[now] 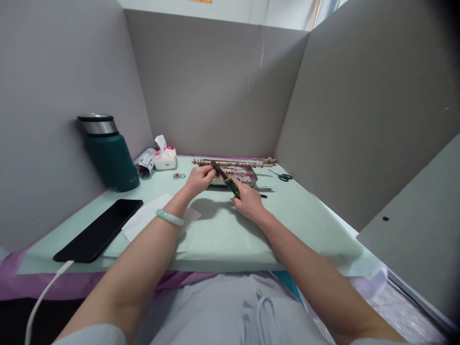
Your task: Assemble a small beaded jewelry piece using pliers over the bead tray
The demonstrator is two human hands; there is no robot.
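My left hand (pixel 200 180), with a pale green bangle (pixel 169 217) on its wrist, is closed above the table, its fingertips pinched together. Whatever they pinch is too small to make out. My right hand (pixel 248 200) grips a tool with a green-and-black handle (pixel 230 185); its long dark head slants up and left, close beside my left fingertips. Its exact kind is unclear. Behind both hands lies a shallow metal tray (pixel 253 182) of small red and silvery pieces, partly hidden by them. A rod strung with small rings (pixel 247 164) lies along the tray's far side.
Black-handled scissors (pixel 285 177) lie at the right. Several small rings (pixel 178 176) rest left of the tray. A tissue pack (pixel 166 158), a green bottle (pixel 113 160), a phone-like black slab (pixel 100 230) with a white cable, and white paper (pixel 142 221) are left. Grey partitions (pixel 215 86) enclose the table.
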